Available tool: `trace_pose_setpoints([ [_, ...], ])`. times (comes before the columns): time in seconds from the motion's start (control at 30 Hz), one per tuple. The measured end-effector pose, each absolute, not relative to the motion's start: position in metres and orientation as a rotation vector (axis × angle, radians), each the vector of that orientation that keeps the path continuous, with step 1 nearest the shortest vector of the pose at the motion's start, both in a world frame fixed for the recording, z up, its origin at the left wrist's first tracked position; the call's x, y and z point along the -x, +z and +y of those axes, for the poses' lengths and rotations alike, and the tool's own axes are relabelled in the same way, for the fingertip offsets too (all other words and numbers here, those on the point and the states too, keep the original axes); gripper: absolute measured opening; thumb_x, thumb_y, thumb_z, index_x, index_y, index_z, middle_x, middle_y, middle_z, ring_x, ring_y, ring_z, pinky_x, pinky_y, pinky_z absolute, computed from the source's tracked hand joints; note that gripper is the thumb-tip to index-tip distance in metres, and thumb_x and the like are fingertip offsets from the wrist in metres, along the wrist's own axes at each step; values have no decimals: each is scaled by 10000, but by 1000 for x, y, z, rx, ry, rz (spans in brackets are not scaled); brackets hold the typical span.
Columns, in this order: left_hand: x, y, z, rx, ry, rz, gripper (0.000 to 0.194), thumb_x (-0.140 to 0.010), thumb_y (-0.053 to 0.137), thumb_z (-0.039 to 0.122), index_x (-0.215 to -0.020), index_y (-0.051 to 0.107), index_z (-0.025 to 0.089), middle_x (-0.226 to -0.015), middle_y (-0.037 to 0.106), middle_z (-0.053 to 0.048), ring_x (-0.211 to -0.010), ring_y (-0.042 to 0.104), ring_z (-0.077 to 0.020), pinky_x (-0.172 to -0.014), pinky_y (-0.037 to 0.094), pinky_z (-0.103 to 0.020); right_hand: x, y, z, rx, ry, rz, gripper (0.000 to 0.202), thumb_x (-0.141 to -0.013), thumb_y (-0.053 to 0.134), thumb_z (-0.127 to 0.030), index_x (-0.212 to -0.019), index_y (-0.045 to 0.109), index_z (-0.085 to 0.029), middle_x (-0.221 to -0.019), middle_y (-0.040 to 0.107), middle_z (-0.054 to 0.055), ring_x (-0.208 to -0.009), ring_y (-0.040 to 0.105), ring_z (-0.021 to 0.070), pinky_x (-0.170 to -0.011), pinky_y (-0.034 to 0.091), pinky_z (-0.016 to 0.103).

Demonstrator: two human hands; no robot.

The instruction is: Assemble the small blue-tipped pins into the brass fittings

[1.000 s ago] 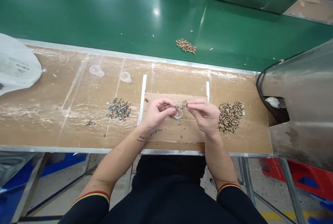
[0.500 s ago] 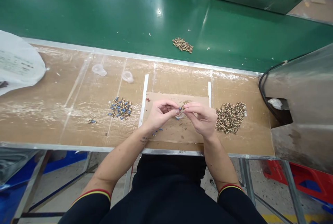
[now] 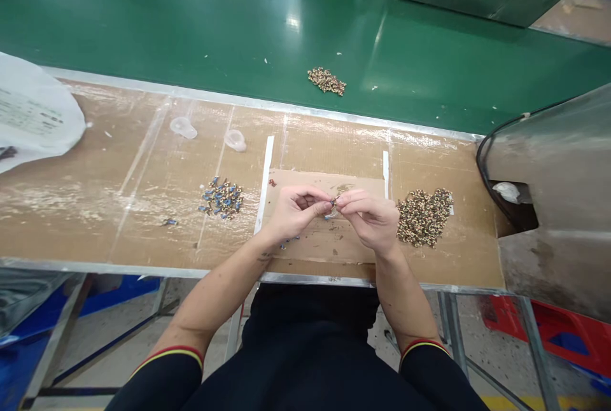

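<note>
My left hand (image 3: 296,212) and my right hand (image 3: 370,215) meet over a cardboard sheet (image 3: 310,252). Thumb and fingers of both pinch a tiny metal part (image 3: 335,200), largely covered by the fingertips; a bit of dark blue shows on it. Beneath the hands a small clear item (image 3: 331,213) is partly hidden. Left of them lies a heap of brass-coloured pieces with blue bits (image 3: 221,198). Beside my right hand spreads a larger pile of small brass-coloured metal pieces (image 3: 424,217). A few loose blue pieces (image 3: 289,242) rest near my left wrist.
Beyond the cardboard-covered bench (image 3: 143,226) runs a green belt (image 3: 191,29) carrying another pile of brass pieces (image 3: 326,81). Two clear plastic cups (image 3: 235,140) and a white bag (image 3: 38,115) are on the left. A metal housing (image 3: 563,188) with a black cable bounds the right.
On the green belt, the pile and scattered white flecks have shifted slightly left. Both hands stay together in nearly the same place, and the pinched part has turned a little between the fingertips.
</note>
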State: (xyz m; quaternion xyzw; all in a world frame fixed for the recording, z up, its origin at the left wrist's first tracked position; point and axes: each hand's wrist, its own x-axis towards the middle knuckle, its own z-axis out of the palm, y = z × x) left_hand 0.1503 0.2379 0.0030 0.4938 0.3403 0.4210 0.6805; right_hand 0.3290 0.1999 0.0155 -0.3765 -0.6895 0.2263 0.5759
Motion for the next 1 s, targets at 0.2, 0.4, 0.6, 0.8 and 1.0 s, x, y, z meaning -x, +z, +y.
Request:
trace_pose_setpoints([
  [0.2,-149,4,240,-1112,911,714,255,-733,902,376,-795,770,166,-696,772,-46,-624,742,-162,-624,641,-280,-330,12,199,820,624,-1592,269,-877,706,-16,-889,753,-280,-897,808,-17,-866,778,155,-754,678,326],
  [0.4,-147,4,240,-1119,913,682,232,-734,906,336,-780,766,157,-699,778,-59,-620,750,-162,-624,644,-269,-329,14,200,794,598,-1636,298,-865,689,16,-893,753,-274,-895,810,-20,-871,780,148,-771,681,310],
  [0.6,-149,1,238,-1117,970,702,258,-737,905,366,-762,758,156,-726,782,-65,-617,741,-153,-603,632,-259,-326,16,199,831,491,-1674,319,-863,664,36,-869,752,-271,-885,815,-20,-858,785,147,-748,685,304],
  [0.8,-152,-2,234,-1126,1057,702,220,-770,880,348,-775,762,163,-738,778,-58,-640,745,-145,-626,642,-253,-323,10,201,835,422,-1648,287,-859,697,9,-814,753,-269,-861,814,-19,-833,781,157,-723,679,308],
  [1.0,-153,-3,235,-1092,1056,663,259,-771,885,392,-815,773,162,-746,774,-63,-653,748,-156,-612,633,-259,-320,6,206,754,419,-1596,261,-881,719,-39,-925,772,-291,-871,817,-13,-824,786,175,-711,682,333],
])
